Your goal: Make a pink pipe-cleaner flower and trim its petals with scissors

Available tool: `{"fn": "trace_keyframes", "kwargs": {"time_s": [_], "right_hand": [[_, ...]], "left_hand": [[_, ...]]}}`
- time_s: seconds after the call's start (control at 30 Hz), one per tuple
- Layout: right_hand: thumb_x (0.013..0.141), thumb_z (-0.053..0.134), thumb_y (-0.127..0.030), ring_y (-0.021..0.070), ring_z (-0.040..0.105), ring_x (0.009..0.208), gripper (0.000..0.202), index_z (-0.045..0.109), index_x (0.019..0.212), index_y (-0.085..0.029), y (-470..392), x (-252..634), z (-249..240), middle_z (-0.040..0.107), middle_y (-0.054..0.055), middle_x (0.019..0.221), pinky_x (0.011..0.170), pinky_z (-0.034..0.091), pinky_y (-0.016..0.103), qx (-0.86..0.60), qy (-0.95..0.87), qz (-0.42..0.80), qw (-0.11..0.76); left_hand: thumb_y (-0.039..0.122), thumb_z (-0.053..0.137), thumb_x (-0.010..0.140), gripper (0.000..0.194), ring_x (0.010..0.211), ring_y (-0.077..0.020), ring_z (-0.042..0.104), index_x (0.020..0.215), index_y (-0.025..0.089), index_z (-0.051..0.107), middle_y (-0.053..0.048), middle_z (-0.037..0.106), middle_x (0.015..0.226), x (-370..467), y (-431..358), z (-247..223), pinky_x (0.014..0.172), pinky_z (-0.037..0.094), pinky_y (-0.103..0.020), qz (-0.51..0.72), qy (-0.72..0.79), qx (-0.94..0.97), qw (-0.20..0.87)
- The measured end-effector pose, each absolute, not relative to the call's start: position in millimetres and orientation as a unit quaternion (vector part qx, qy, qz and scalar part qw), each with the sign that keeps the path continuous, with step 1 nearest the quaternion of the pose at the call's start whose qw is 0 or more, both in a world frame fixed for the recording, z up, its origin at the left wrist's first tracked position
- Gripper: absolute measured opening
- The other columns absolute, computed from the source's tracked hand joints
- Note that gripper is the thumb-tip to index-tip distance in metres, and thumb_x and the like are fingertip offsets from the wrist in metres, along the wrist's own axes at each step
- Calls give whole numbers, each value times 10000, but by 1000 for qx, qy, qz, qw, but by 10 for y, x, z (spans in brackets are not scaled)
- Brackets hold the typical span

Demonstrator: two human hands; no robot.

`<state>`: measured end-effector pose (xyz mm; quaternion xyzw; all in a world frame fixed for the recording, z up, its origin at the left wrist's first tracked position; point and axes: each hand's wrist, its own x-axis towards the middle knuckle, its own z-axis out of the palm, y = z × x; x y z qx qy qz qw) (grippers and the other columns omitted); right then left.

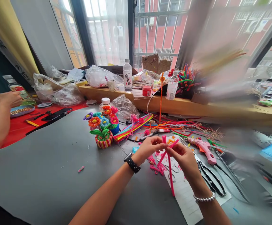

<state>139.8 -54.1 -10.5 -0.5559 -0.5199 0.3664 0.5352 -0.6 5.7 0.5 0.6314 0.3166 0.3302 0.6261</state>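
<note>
Pink pipe cleaners (170, 172) cross between my hands, with their long ends hanging over a white sheet (187, 203). My left hand (150, 149), with a black watch at the wrist, pinches them from the left. From the right, my right hand (182, 157), with a beaded bracelet below it, pinches the same pieces near the crossing. Under my hands lie pink fluffy scraps (158, 168) and small scissors (172, 177). Large pliers (212, 181) and a pink glue gun (206, 151) rest to the right of my right hand.
A pot of fuzzy flowers (103, 142) stands left of a bundle of colored pipe cleaners (133, 128). Water bottles (127, 76) line the cardboard-edged ledge behind. At the far left, another person's hands (6, 101) are over a red surface (16, 128). The right side is blurred.
</note>
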Motion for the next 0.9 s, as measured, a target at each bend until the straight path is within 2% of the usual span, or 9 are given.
{"fn": "trace_keyframes", "kwargs": {"time_s": [0.17, 0.37, 0.57, 0.73, 0.9], "right_hand": [[637, 651, -388, 130, 528, 529, 244, 615, 583, -153, -524, 1406, -155, 583, 1, 532, 523, 405, 236, -568, -495, 362, 549], [634, 649, -391, 150, 563, 567, 230, 655, 606, -163, -498, 1413, -216, 630, 19, 563, 545, 419, 240, -578, -508, 346, 537], [628, 645, -428, 162, 569, 602, 274, 638, 614, -155, -492, 1429, -218, 629, 26, 592, 572, 430, 255, -567, -514, 365, 531], [642, 635, -430, 136, 528, 562, 285, 594, 591, -152, -496, 1416, -186, 571, -1, 559, 537, 409, 232, -567, -540, 342, 520], [650, 617, -455, 167, 562, 608, 308, 622, 640, -148, -496, 1422, -211, 623, 35, 621, 560, 422, 254, -568, -546, 362, 498]], "left_hand": [[324, 625, 647, 240, 661, -101, 507, 788, 130, 618, -17, 595, 738, -4, 64, -8, 639, 386, -217, 345, 329, 611, 633], [268, 595, 666, 178, 661, -105, 502, 770, 127, 627, -14, 599, 719, -17, 49, 37, 635, 379, -210, 343, 330, 627, 617], [306, 614, 660, 222, 631, -93, 485, 792, 127, 598, -7, 571, 708, -28, 75, 23, 583, 355, -196, 321, 316, 641, 622], [362, 629, 643, 259, 557, -74, 443, 717, 124, 558, 18, 516, 622, -3, 95, -41, 506, 321, -185, 318, 308, 657, 610], [388, 667, 588, 289, 533, -81, 461, 614, 119, 564, 17, 526, 566, 14, 100, -68, 517, 348, -199, 346, 324, 656, 587]]}}
